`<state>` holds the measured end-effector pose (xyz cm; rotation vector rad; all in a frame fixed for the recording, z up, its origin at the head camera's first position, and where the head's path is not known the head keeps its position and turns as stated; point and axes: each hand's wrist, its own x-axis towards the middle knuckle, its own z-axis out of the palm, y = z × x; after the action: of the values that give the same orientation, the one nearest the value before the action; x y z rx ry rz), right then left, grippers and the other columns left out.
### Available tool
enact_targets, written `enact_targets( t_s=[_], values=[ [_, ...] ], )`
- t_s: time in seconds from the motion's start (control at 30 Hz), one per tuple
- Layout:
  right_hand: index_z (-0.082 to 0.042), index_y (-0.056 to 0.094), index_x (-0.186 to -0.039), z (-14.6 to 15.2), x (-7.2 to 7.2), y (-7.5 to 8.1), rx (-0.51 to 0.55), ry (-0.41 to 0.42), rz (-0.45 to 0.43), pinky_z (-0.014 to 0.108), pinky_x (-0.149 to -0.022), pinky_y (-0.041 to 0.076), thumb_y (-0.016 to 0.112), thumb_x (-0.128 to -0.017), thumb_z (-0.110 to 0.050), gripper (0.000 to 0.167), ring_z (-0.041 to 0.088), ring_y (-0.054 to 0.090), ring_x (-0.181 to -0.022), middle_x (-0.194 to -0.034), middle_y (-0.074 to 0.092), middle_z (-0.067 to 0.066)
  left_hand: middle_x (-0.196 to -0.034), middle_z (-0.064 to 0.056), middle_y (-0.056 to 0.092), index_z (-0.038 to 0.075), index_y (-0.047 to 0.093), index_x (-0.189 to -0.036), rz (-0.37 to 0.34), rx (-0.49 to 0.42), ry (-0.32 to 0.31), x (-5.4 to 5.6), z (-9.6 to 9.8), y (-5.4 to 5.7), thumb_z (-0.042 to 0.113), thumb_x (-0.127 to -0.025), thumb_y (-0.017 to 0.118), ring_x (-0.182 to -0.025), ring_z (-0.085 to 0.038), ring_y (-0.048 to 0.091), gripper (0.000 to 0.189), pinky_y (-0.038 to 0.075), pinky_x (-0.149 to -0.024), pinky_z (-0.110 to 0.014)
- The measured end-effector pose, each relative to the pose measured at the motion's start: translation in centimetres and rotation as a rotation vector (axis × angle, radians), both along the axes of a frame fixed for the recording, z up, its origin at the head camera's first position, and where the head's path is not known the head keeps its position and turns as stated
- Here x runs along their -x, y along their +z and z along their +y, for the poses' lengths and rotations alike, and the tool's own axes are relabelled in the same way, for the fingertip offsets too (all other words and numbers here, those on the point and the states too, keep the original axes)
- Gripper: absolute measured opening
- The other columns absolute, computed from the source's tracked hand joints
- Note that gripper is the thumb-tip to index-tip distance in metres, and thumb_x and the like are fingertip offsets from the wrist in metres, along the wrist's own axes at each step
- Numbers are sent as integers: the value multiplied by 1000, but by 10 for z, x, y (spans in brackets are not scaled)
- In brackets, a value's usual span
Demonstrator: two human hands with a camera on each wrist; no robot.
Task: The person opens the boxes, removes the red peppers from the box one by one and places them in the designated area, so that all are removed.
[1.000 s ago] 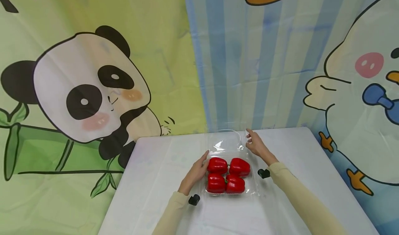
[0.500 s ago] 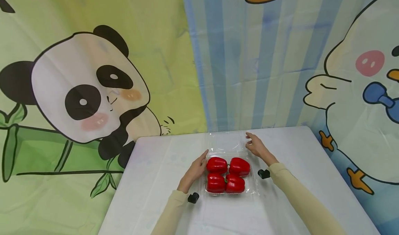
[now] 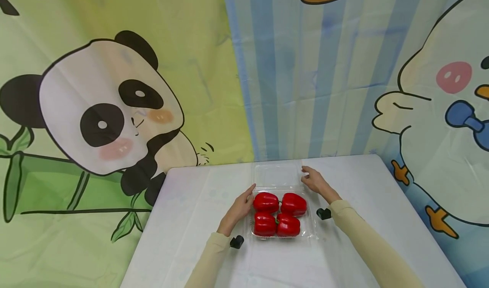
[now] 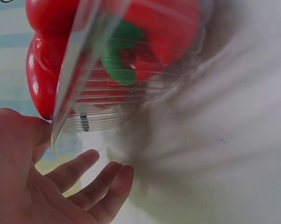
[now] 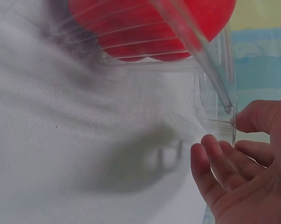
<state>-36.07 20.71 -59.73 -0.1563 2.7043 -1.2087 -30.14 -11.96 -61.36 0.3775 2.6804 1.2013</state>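
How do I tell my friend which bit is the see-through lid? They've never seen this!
Find the white table, then the clear tray with four red peppers on it. Joined at the tray's far edge, beside the right hand, is the lid, opened away from the person. Both are see-through, but the tray holds peppers and the lid holds none.

A white counter (image 3: 183,220) spanned the frame's lower middle; on it sat a clear container (image 3: 307,226), slightly right of centre.
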Motion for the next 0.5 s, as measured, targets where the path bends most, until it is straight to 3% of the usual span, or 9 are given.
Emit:
enact_targets(
  t_s=[0.2, 0.43, 0.5],
  values=[
    [7, 29, -153, 0, 0, -3, -16, 0, -32, 55, -104, 49, 47, -99, -10, 60, 45, 53, -130, -151, 43, 30, -148, -21, 52, 14, 37, -157, 10, 5, 1, 2, 1, 1, 17, -107, 42, -98, -24, 57, 50, 50, -79, -40],
    [9, 28, -153, 1, 0, -4, -12, 22, -28, 56, -104, 48, 46, -98, -11, 61, 48, 51, -130, -148, 45, 33, -149, -20, 52, 15, 37, -157, 16, 17, 9, 1, 2, 3, 19, -108, 41, -106, -26, 56, 49, 51, -97, -49],
    [9, 27, -153, 1, 0, -5, -8, 25, -30, 56, -104, 48, 46, -98, -11, 61, 49, 51, -130, -147, 45, 33, -148, -21, 52, 15, 37, -157, 20, 19, 9, 1, 2, 3, 18, -108, 41, -107, -27, 56, 49, 50, -96, -48]
  ],
)
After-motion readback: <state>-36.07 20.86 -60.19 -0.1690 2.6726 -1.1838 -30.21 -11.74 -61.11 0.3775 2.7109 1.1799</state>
